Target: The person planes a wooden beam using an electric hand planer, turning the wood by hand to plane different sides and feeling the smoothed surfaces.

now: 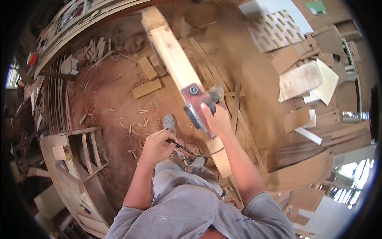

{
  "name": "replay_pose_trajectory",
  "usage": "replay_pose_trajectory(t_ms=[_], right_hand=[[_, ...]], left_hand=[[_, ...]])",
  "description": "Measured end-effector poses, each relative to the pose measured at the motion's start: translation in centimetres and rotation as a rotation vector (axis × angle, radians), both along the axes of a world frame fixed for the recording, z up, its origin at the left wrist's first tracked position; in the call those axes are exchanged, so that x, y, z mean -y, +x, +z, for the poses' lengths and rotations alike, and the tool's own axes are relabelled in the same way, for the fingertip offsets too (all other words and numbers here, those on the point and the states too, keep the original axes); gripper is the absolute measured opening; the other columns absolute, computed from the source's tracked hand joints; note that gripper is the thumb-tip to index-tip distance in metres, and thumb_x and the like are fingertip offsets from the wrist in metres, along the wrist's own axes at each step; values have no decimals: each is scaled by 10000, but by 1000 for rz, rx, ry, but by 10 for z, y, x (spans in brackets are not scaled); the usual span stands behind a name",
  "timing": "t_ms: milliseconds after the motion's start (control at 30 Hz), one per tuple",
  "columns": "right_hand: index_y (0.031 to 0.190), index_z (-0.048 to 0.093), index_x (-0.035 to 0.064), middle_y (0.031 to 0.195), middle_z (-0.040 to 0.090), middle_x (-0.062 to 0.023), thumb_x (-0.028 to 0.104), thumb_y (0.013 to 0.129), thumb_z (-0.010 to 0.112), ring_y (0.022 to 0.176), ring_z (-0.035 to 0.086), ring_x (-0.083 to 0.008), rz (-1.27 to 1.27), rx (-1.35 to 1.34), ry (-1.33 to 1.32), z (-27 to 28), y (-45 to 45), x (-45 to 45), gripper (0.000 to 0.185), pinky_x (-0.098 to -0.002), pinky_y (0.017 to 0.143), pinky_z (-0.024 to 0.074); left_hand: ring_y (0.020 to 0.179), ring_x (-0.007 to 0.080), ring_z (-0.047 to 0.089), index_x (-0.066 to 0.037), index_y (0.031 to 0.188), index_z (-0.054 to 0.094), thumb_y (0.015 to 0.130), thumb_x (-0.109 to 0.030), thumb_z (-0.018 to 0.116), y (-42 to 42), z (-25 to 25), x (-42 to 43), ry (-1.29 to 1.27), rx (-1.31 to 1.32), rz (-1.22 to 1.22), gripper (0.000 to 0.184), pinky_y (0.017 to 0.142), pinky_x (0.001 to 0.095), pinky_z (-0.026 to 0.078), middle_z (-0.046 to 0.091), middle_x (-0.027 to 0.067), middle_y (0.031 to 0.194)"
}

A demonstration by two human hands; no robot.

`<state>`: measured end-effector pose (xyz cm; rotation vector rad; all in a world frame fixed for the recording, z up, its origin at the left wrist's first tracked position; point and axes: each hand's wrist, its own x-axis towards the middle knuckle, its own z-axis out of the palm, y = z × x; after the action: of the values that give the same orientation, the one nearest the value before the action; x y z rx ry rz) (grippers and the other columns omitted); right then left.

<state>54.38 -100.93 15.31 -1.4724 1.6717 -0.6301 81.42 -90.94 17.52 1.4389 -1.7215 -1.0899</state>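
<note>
My right hand (217, 118) is closed around the handle of a red electric hand planer (195, 102). The planer sits on a long, pale wooden beam (174, 55) that runs from the upper middle down toward my body. Held in my left hand (156, 146), off to the left of the beam, is the planer's black power cord (184, 149), pinched between the fingers. From there the cord loops back across the beam's near end. A brownish blur, perhaps wood dust, spreads to the right of the planer.
Wood scraps (147, 88) and small offcuts lie on the reddish dirt floor (103, 99). A wooden cabinet frame (65, 159) stands at left. Panels and boards (300, 81) are piled at right. A workbench (87, 20) runs along the upper left. My shoes (168, 121) are beside the beam.
</note>
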Motion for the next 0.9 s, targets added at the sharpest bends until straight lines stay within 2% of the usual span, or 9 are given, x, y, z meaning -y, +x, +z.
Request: replay_pose_trajectory(t_ms=[100,200,233,333,467,600,767,900], right_hand=[[1171,798,9,986,793,-269,497,1023,721,947,784,-442,-5,-12,97,13,-52,-92,515,-495,836,597],[1200,795,16,1036,798,-263,475,1016,733,988,787,-426,-55,-39,165,27,-102,-188,499,-487,856,600],[1216,794,19,1043,798,-263,466,1017,732,995,789,-418,-62,-75,220,33,-118,-220,492,-487,860,600],[1227,794,31,1002,797,-244,428,1020,721,954,791,-396,-153,-72,282,41,-165,-316,453,-481,850,599],[1242,786,36,980,788,-245,409,1018,721,918,786,-392,-140,-140,421,43,-200,-370,440,-474,828,592],[1176,780,19,917,768,-243,409,1020,721,850,766,-403,-156,-80,257,40,-172,-322,424,-477,767,575],[1080,779,-4,845,748,-249,417,1022,729,792,753,-419,-98,-49,201,40,-114,-206,427,-487,728,564],[1018,772,-27,822,739,-255,434,1026,730,782,750,-416,-87,-25,121,16,-67,-113,463,-485,726,561]], left_hand=[[900,268,785,-31,948,768,808,46,738,-39,25,-27,99,-113,-55,162,836,371,625,771,114,936],[885,246,786,-34,950,778,807,38,748,-71,31,-51,88,-59,-198,162,827,360,630,765,111,926],[888,265,784,-44,954,782,810,17,774,-82,29,-60,157,-96,-233,156,825,362,632,772,105,934],[896,332,775,-91,1005,777,852,-85,789,-111,19,-80,5,-107,-424,154,813,424,634,777,94,996],[946,352,763,-97,996,766,857,-105,785,-134,7,-99,175,-130,-574,141,828,442,621,776,89,1011],[956,351,762,-102,1017,760,860,-106,774,-127,8,-87,143,-140,-552,157,834,449,619,776,92,1019],[954,339,764,-97,1020,760,857,-90,769,-79,10,-49,118,-59,-436,163,841,446,622,773,93,1026],[949,333,763,-88,1011,755,854,-83,771,-37,10,-19,204,-35,-318,158,839,437,623,773,96,1037]])
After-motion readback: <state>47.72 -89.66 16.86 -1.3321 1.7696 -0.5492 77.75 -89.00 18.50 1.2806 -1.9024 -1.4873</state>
